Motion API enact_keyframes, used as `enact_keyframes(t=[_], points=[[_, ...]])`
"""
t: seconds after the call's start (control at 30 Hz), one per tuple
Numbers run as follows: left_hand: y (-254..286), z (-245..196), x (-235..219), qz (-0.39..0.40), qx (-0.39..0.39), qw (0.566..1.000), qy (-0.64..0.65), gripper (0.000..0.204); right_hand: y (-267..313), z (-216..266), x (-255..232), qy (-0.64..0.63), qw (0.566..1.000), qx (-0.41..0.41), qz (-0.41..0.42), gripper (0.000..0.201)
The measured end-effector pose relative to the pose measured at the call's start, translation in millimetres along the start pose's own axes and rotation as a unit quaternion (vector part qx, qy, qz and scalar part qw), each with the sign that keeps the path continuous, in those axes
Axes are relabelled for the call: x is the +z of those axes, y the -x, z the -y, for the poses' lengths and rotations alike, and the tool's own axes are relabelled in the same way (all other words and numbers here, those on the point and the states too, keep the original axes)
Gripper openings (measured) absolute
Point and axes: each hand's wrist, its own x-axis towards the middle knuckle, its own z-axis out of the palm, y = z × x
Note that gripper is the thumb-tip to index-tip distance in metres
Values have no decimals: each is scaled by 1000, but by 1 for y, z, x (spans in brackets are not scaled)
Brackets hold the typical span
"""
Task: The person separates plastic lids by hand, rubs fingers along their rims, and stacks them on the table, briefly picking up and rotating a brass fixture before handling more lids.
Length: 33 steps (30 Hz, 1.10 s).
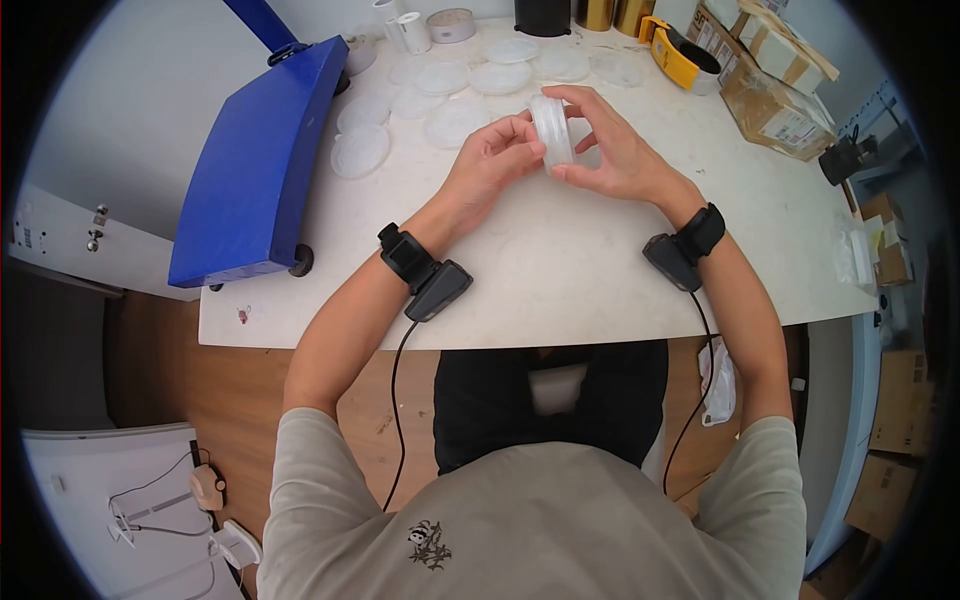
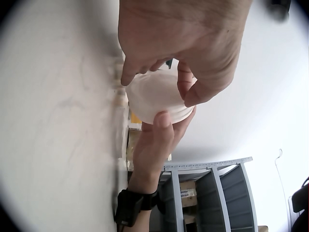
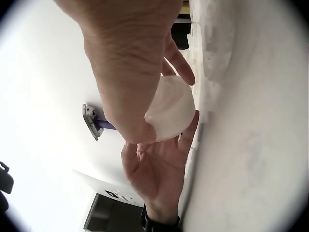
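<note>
A stack of round, translucent white plastic lids (image 1: 552, 132) is held on edge above the table, between both hands. My left hand (image 1: 488, 162) pinches the stack's near left side, its thumb resting on the face. On the other side my right hand (image 1: 628, 152) grips the rim, thumb at the bottom and fingertips at the top. The left wrist view shows the pale round face of the lid stack (image 2: 157, 94), with the right thumb pressed to its lower rim. Seen from the right wrist, the same stack (image 3: 174, 108) is partly hidden behind the right palm.
Several similar lids (image 1: 360, 151) lie across the back of the white table (image 1: 560, 270). A blue metal stand (image 1: 250, 165) fills the left side. White rolls (image 1: 413, 33), a yellow tape dispenser (image 1: 680, 58) and cardboard boxes (image 1: 775, 110) stand along the back and right.
</note>
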Motion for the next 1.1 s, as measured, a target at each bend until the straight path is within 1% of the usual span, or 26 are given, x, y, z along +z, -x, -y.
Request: enact_keyframes(t=[0.3,0.4,0.47,0.6,0.67,0.73,0.9,0.97,1.1], points=[[0,1,-1,15,7,1000,-15,14,0,-3,-2,-11,1000,-9,9,76],[-1,1,-2,18,0,1000,-12,15,0,-3,-3,-28,999,-4,15,76],[0,0,-1,23,-6,1000,-4,15,2,-4,-4,-38,999,13,6,77],[-2,1,-2,0,-7,1000,25,13,2,-8,-3,-51,999,13,1,76],[-3,2,-3,-4,-4,1000,31,13,1,-8,0,-38,999,7,-5,77],[-2,2,-4,1,-19,999,46,12,1,-7,-1,-20,1000,7,-5,78],[-2,0,-1,0,-15,999,42,11,0,1,-1,20,1000,8,-7,79],[-1,-1,-1,0,-15,999,43,11,0,2,-1,43,999,-9,-18,77],[-1,-1,0,4,-11,999,43,10,0,3,0,51,998,-15,-22,77]])
